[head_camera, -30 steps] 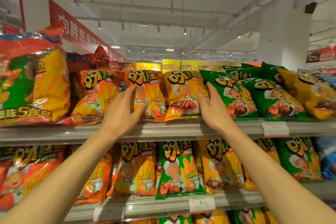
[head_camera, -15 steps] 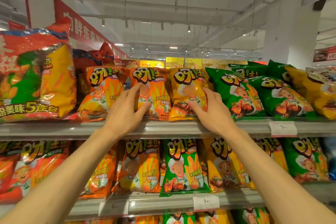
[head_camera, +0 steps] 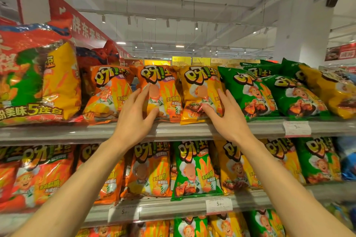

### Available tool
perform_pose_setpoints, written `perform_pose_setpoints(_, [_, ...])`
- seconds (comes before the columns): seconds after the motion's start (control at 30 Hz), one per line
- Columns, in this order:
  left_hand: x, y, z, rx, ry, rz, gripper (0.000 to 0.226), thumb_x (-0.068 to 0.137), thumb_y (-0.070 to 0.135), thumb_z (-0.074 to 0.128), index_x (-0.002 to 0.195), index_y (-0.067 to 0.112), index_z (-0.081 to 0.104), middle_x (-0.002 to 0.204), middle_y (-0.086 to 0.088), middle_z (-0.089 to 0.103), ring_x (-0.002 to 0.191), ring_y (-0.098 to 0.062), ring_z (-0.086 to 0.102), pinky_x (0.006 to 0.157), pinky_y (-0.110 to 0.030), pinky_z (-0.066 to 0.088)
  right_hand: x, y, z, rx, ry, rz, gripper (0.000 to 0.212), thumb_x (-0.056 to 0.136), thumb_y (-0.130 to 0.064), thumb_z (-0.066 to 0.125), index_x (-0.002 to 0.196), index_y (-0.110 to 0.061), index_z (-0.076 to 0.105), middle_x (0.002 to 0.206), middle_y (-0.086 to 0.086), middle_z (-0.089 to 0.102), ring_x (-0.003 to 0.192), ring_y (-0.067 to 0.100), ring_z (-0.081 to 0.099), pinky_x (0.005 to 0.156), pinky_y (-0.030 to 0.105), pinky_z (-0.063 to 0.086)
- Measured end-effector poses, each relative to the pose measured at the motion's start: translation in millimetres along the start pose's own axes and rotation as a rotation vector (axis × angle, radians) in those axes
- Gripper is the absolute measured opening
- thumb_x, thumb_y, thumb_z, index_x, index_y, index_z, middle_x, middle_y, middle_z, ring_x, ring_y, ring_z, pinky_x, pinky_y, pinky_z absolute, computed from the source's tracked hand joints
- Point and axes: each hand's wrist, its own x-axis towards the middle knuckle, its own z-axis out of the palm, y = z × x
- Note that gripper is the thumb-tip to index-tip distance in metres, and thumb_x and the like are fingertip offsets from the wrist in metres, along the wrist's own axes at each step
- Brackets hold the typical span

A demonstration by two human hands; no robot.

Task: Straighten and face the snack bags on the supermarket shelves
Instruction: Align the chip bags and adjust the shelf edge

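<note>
Scene was bright and evenly lit from above. Light came from ceiling spotlights and small downlights at upper centre of the frame, none blown out badly. White glare streaked the glossy multipack at left and the green bags at right. Shadows were soft; darker gaps sat under the top shelf rail. Strong wide-angle bending at the edges: pillar and shelf lines curved. My forearms at the bottom corners were soft and stretched. Far right and lower right bags were smeared, print unreadable. Centre stayed sharp.
</note>
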Motion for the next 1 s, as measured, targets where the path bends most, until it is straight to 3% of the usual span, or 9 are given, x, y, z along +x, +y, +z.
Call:
perform_pose_setpoints(0.13, [-3.2, -3.5, -2.8, -0.04, 0.007, 0.004, 0.071, 0.099, 0.033, 0.065, 0.161, 0.025, 0.031, 0.159, -0.004, 0.04, 0.147, -0.022, 0.036, 0.117, -0.043, 0.033, 0.6, -3.1, -4.6, -0.115, -0.073, 0.026, 0.09, 0.093, -0.072, 0.047, 0.164, -0.032, 0.009, 0.172, 0.006, 0.009, 0.157, 0.028, 0.015, 0.125, 0.049, 0.021])
perform_pose_setpoints(0.23, [-4.4, -5.9, -5.5, -0.049, -0.012, -0.002, 0.069, 0.098, 0.034, 0.065, 0.159, 0.02, 0.035, 0.161, -0.005, 0.04, 0.148, -0.023, 0.035, 0.12, -0.047, 0.034, 1.5, -4.7, -5.2, -0.205, -0.107, 0.045, 0.093, 0.092, -0.076, 0.042, 0.164, -0.031, 0.005, 0.172, 0.008, 0.007, 0.157, 0.031, 0.017, 0.124, 0.052, 0.023])
perform_pose_setpoints(0.37, [-4.4, -6.8, -9.9, -0.038, -0.06, 0.017, 0.07, 0.099, 0.033, 0.063, 0.161, 0.02, 0.032, 0.164, -0.007, 0.036, 0.152, -0.023, 0.029, 0.122, -0.049, 0.029, 1.7, -7.7, -2.0, -0.22, -0.059, 0.087, 0.091, 0.093, -0.076, 0.041, 0.164, -0.028, 0.011, 0.169, 0.01, 0.023, 0.153, 0.032, 0.027, 0.12, 0.054, 0.031])
perform_pose_setpoints(0.47, [-8.8, -8.4, -15.6, -0.074, -0.049, 0.008, 0.064, 0.099, 0.031, 0.063, 0.157, 0.019, 0.039, 0.163, -0.005, 0.038, 0.151, -0.022, 0.032, 0.122, -0.049, 0.031, -4.2, -9.9, 0.9, -0.175, -0.012, 0.085, 0.091, 0.094, -0.073, 0.045, 0.164, -0.025, 0.014, 0.17, 0.009, 0.021, 0.155, 0.029, 0.022, 0.124, 0.051, 0.025])
perform_pose_setpoints(0.57, [-18.3, -10.3, -20.4, -0.192, 0.024, 0.0, 0.05, 0.098, 0.026, 0.067, 0.145, 0.017, 0.054, 0.148, -0.002, 0.053, 0.136, -0.019, 0.05, 0.113, -0.045, 0.043, -18.2, -12.5, 2.3, -0.014, 0.096, 0.036, 0.083, 0.094, -0.065, 0.056, 0.16, -0.024, 0.027, 0.164, 0.003, 0.032, 0.149, 0.019, 0.031, 0.122, 0.044, 0.03])
perform_pose_setpoints(0.63, [-28.8, -9.4, -22.8, -0.32, 0.089, -0.033, 0.04, 0.097, 0.024, 0.069, 0.136, 0.02, 0.06, 0.134, 0.003, 0.061, 0.122, -0.008, 0.059, 0.104, -0.031, 0.05, -33.6, -14.3, 2.7, 0.099, 0.189, 0.038, 0.074, 0.094, -0.062, 0.059, 0.155, -0.026, 0.036, 0.154, -0.002, 0.041, 0.135, 0.006, 0.039, 0.114, 0.034, 0.035])
perform_pose_setpoints(0.73, [-50.8, -8.4, -24.5, -0.488, 0.15, -0.106, 0.027, 0.097, 0.025, 0.07, 0.124, 0.024, 0.065, 0.118, 0.012, 0.066, 0.108, 0.005, 0.06, 0.086, -0.006, 0.045, -61.9, -13.9, 6.5, 0.227, 0.273, 0.116, 0.063, 0.094, -0.06, 0.061, 0.148, -0.032, 0.043, 0.147, -0.01, 0.046, 0.127, 0.001, 0.044, 0.105, 0.025, 0.036])
perform_pose_setpoints(0.87, [-86.7, -13.0, -19.8, -0.66, 0.107, -0.213, 0.023, 0.098, 0.023, 0.07, 0.121, 0.027, 0.066, 0.108, 0.016, 0.071, 0.1, 0.004, 0.065, 0.078, -0.006, 0.048, -98.7, -4.9, 13.7, 0.271, 0.23, 0.221, 0.046, 0.097, -0.045, 0.065, 0.138, -0.029, 0.055, 0.133, -0.01, 0.06, 0.107, -0.017, 0.055, 0.086, 0.01, 0.04])
perform_pose_setpoints(1.0, [-124.8, -18.7, -8.5, -0.784, 0.056, -0.322, 0.023, 0.096, 0.019, 0.071, 0.119, 0.023, 0.067, 0.099, 0.001, 0.073, 0.082, -0.002, 0.067, 0.065, -0.011, 0.052, -132.6, 2.1, 12.3, 0.28, 0.147, 0.274, 0.021, 0.097, -0.038, 0.066, 0.117, -0.031, 0.068, 0.112, -0.012, 0.07, 0.103, -0.004, 0.064, 0.088, 0.021, 0.052])
